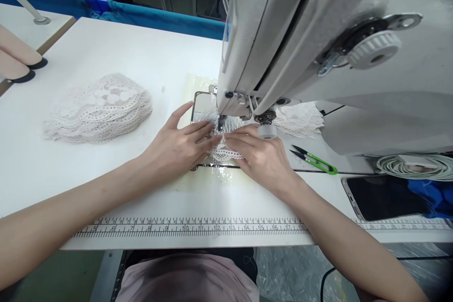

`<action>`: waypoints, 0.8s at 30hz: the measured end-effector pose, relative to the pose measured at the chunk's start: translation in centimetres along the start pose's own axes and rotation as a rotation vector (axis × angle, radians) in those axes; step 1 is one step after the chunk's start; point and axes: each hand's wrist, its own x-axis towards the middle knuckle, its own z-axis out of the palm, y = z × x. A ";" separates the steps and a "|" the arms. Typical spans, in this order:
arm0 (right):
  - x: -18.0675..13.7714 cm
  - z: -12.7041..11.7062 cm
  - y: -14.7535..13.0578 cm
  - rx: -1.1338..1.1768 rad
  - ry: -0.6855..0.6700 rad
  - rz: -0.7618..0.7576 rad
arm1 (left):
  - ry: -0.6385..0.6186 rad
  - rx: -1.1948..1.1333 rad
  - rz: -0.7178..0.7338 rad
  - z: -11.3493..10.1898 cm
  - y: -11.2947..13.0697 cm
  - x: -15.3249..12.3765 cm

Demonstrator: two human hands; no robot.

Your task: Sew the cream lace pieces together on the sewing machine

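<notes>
A white lace piece (223, 153) with fringe and a row of small holes lies under the presser foot (221, 122) of a sewing machine (269, 33). On its left part my left hand (180, 144) rests with fingers stretched out flat and thumb spread toward the machine bed. My right hand (264, 153) lies on the lace's right part, fingers extended to the left and partly behind a round machine knob (266, 130). The fingertips of both hands come close together just in front of the foot. Part of the lace is hidden under them.
A stack of white lace pieces (102, 111) lies left; more lace (299, 120) sits behind my right hand. Green thread snips (314, 159), a phone (385, 198) and coiled cord (417, 167) are to the right. A ruler tape (198, 227) runs along the table's front edge.
</notes>
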 end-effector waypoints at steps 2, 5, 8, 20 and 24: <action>0.1 0.2 0.2 -0.029 -0.008 0.012 | 0.001 0.011 -0.013 0.1 -0.1 0.1; 0.2 0.4 0.4 -0.056 0.007 0.017 | 0.010 0.025 -0.019 0.2 -0.2 0.1; 0.2 0.5 0.5 -0.081 0.040 0.018 | 0.043 0.000 -0.026 0.3 -0.1 0.0; 0.8 0.9 0.4 0.172 0.077 0.354 | -0.068 -0.620 -0.387 0.3 -1.1 1.4; 0.7 0.9 0.3 0.200 0.065 0.355 | -0.074 -0.605 -0.364 0.2 -1.1 1.4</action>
